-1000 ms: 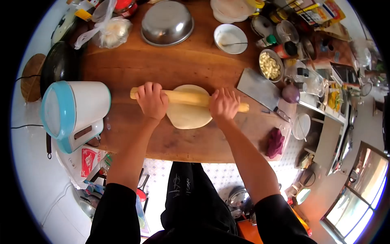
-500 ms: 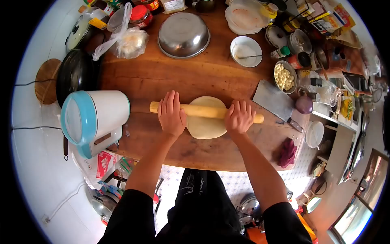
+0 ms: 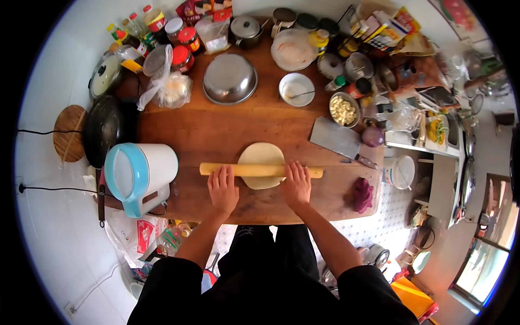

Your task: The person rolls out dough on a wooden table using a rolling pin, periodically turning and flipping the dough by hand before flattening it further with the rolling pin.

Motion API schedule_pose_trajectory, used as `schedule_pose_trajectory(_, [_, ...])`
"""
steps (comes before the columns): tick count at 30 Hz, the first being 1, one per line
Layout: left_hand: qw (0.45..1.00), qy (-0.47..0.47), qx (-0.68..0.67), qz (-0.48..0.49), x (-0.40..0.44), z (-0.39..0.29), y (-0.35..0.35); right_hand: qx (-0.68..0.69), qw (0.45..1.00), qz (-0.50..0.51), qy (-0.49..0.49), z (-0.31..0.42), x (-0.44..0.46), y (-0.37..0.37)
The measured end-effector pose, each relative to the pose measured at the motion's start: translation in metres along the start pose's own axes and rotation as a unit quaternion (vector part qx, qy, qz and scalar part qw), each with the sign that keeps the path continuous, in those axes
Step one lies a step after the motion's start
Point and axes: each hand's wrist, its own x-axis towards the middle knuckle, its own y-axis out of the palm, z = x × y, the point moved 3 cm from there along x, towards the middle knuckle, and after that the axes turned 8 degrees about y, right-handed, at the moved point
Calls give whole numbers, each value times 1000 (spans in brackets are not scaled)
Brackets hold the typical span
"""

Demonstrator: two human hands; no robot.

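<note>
A wooden rolling pin [image 3: 249, 170] lies crosswise over a flat round of pale dough [image 3: 261, 154] on the wooden table [image 3: 206, 127]. My left hand [image 3: 222, 189] rests on the pin left of the dough, its fingers stretched out over the wood. On the other side my right hand [image 3: 296, 183] lies on the pin by the dough's right edge, fingers extended too. Dough shows both above and below the pin.
A blue-and-white appliance [image 3: 142, 173] stands at the left. To the right are a cleaver [image 3: 335, 137], a purple onion [image 3: 372, 136], a dark red cloth [image 3: 362, 195] and a bowl of garlic [image 3: 343, 109]. An upturned metal bowl [image 3: 230, 78] sits farther back.
The view has shifted, showing more of the table's back. The pin now lies lower across the dough, nearer to me. My hands have moved back with it, and their fingers look straighter.
</note>
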Motion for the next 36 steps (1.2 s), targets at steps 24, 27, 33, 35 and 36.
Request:
schedule_pose_trajectory(24, [981, -137, -138, -28, -6, -8, 32, 96, 958, 62, 264, -115, -156, -52])
schedule_pose_trajectory(27, [968, -232, -92, -6, 13, -21, 48, 89, 952, 44, 288, -121, -145, -46])
schedule_pose_trajectory(33, [881, -398, -254, 12, 46, -37, 44, 99, 931, 67, 346, -130, -143, -30])
schedule_pose_trajectory(35, [831, -479, -282, -7, 47, -27, 45, 107, 922, 80, 362, -128, -147, -29])
schedule_pose_trajectory(36, [824, -476, -306, 4, 47, -22, 50, 113, 917, 89, 371, -127, -151, -28])
